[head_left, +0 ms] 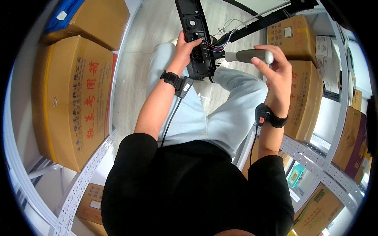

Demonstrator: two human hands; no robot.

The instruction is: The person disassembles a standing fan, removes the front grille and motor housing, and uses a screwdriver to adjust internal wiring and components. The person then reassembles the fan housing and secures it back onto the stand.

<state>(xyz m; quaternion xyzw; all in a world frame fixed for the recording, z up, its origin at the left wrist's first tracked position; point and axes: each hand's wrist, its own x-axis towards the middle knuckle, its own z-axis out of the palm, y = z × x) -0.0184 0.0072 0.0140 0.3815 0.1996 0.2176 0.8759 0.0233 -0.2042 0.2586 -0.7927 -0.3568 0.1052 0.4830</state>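
Note:
A long black plastic panel (193,23) with a round fitting and coloured wires (218,45) stands upright over my knees. My left hand (185,49) grips its left edge near the wiring. My right hand (275,65) holds a grey-handled screwdriver (248,56) level, its tip pointing left into the panel's connector area. Both wrists carry black bands with small sensor units and cables.
Metal shelving (84,173) on my left carries large cardboard boxes (75,98). Shelves on my right (315,157) hold more cardboard boxes (303,94). A pale wood floor (149,35) runs between them. My light jeans (220,118) fill the middle.

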